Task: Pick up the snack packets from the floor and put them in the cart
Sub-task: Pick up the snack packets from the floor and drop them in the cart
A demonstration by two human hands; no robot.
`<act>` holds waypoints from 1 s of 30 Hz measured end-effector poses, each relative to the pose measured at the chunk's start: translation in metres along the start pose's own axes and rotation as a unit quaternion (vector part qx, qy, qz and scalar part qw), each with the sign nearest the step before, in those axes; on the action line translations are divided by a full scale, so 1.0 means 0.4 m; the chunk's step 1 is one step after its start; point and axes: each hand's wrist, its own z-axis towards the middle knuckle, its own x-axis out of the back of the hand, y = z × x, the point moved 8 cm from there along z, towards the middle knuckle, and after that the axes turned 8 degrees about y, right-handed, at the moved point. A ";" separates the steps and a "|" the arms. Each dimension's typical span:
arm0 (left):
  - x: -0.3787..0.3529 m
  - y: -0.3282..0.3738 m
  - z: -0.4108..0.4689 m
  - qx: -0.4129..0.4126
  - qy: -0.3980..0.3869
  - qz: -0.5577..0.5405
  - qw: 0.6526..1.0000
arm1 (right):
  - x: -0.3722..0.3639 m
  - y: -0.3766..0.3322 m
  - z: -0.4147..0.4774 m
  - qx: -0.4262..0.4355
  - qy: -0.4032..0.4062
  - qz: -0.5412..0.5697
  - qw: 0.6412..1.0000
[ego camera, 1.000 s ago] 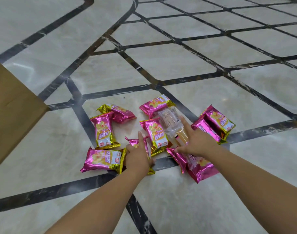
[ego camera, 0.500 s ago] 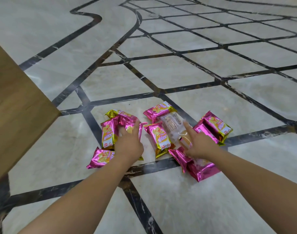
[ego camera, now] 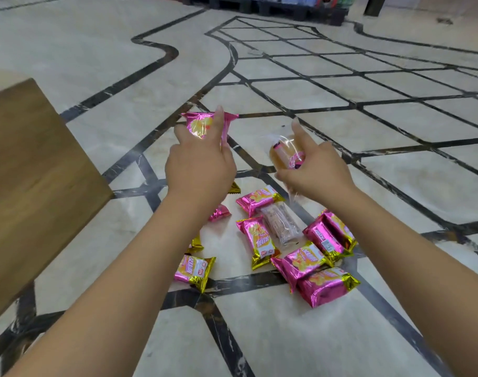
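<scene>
Both hands above the floor, a snack packet in each.
The left hand (ego camera: 199, 170) has its fingers (ego camera: 218, 126) curled round a pink packet (ego camera: 201, 126); the right hand (ego camera: 318, 170) pinches a clear-wrapped cake (ego camera: 285, 155) — the other pink packets (ego camera: 259, 238) lie scattered on the marble floor (ego camera: 395, 186) below, beside a wooden panel (ego camera: 36, 186).

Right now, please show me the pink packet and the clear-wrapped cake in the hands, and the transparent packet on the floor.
pink packet (ego camera: 201, 126): head view, its yellow print.
clear-wrapped cake (ego camera: 282, 156): head view, cake's orange side.
transparent packet (ego camera: 280, 224): head view, wrapper's middle.
</scene>
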 end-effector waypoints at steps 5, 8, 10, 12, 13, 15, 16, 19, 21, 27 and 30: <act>0.074 0.035 0.049 0.042 -0.055 -0.012 0.998 | 0.111 -0.087 0.049 0.026 0.008 0.013 1.000; 0.171 0.061 0.113 0.035 -0.039 0.009 0.999 | 0.209 -0.150 0.109 0.063 0.010 -0.013 0.998; 0.262 0.086 0.176 0.037 -0.029 0.027 0.999 | 0.295 -0.201 0.155 0.070 0.003 -0.026 0.997; 0.363 0.112 0.238 0.051 -0.033 0.034 0.998 | 0.394 -0.262 0.187 0.072 -0.012 -0.044 0.996; 0.416 0.129 0.263 0.055 -0.041 0.035 0.997 | 0.446 -0.296 0.198 0.078 -0.023 -0.053 0.995; 0.528 0.172 0.309 0.054 -0.069 0.040 0.995 | 0.561 -0.368 0.214 0.090 -0.050 -0.061 0.993; 0.591 0.197 0.330 0.048 -0.084 0.046 0.994 | 0.625 -0.406 0.220 0.098 -0.062 -0.066 0.991; 0.787 0.281 0.384 0.008 -0.110 0.082 0.991 | 0.835 -0.525 0.241 0.119 -0.077 -0.072 0.987; 0.930 0.321 0.426 -0.003 -0.097 0.102 0.990 | 0.982 -0.606 0.266 0.125 -0.071 -0.066 0.987; 1.369 0.426 0.517 0.001 -0.084 0.103 0.991 | 1.409 -0.808 0.304 0.131 -0.041 -0.065 0.988; 1.585 0.467 0.530 -0.024 -0.035 0.111 0.993 | 1.602 -0.895 0.283 0.136 -0.011 -0.068 0.988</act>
